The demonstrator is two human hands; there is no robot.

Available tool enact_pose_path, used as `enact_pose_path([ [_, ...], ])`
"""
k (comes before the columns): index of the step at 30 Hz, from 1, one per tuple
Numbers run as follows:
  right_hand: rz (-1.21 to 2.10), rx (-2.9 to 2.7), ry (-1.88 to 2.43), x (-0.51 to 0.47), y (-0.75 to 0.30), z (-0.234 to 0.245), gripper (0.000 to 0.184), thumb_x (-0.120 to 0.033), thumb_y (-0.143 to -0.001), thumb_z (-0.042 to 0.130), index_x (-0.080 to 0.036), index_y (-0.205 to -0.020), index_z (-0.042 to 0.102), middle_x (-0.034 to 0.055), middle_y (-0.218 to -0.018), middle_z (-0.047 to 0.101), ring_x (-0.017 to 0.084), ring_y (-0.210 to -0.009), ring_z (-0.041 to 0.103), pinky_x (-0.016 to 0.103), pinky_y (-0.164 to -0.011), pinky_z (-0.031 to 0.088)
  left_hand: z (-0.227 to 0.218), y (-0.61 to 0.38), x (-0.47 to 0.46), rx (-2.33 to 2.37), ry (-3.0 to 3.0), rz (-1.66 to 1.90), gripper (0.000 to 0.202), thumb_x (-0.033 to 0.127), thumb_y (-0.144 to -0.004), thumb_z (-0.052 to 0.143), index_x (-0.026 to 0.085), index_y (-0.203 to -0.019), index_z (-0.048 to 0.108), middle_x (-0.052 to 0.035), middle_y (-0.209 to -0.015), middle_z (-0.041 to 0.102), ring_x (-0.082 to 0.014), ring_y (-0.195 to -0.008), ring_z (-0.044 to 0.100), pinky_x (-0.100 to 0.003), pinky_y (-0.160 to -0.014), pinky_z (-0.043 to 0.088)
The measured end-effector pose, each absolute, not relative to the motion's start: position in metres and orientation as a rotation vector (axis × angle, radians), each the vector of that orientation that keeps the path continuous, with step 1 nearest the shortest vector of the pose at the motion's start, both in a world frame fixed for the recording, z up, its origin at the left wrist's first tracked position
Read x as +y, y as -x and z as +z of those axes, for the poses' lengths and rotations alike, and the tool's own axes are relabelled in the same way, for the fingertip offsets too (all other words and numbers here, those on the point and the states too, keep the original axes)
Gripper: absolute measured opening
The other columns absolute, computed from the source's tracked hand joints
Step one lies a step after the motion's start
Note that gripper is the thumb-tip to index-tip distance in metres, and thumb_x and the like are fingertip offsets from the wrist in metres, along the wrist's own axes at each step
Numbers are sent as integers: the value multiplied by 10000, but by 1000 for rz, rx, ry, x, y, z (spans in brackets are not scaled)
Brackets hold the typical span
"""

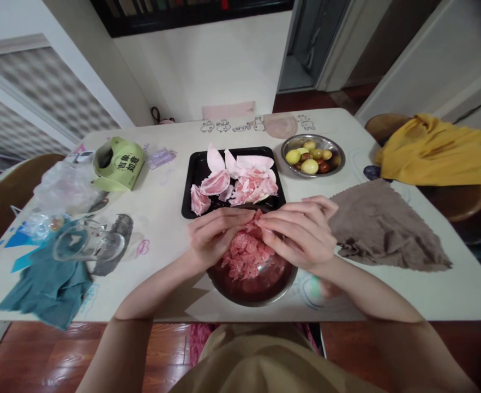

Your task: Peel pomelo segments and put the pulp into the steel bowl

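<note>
Both hands meet over a metal bowl [265, 288] of pink pomelo flesh [244, 257] at the table's near edge. My left hand [214, 234] and my right hand [301, 232] pinch a piece of pomelo [258, 219] between their fingertips, fingers curled together. Just behind the hands lies a black tray [191, 180] heaped with pink-white pomelo peel and membranes [240, 183].
A steel bowl of small green and brown fruits [312, 155] stands at the back right. A brown cloth [382, 229] lies to the right, a glass jug [87, 243] on a teal cloth [48, 289] to the left. Also on the left are a green box [120, 164] and plastic bags [62, 188]. A yellow cloth [432, 150] covers a chair.
</note>
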State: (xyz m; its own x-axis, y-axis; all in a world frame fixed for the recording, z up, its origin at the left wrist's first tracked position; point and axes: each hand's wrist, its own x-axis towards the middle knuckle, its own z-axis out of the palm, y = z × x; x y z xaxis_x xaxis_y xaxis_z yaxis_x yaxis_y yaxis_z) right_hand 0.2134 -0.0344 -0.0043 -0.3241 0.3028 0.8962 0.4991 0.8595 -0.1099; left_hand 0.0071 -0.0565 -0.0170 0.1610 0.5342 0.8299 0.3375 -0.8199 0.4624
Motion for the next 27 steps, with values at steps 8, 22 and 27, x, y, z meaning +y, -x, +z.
enact_pose_path([
  [8,-139,-1824,626,-33,-211,1,100,-163,-878,732,-258,-899,708,-62,-816,796,146,-766,716,379,-840,426,-17,-8,-51,929,-2162,1820,262,14,-887,688,201,-1061,746,-34,-990,812,-150,-901,782,-273,-807,646],
  [22,-86,-1835,595,-28,-209,-3,121,-137,-880,739,-232,-947,706,-37,-857,804,139,-767,738,369,-852,440,-17,-14,-55,987,-1960,1549,390,185,-790,862,186,-1147,704,-86,-1081,778,-188,-1011,756,-263,-838,645],
  [27,-109,-1869,603,-28,-209,-3,117,-143,-899,712,-248,-949,701,-53,-862,803,129,-758,739,363,-848,446,-15,-13,-56,1055,-2033,1512,217,172,-823,829,186,-1028,760,-45,-953,807,-126,-808,764,-210,-767,634],
])
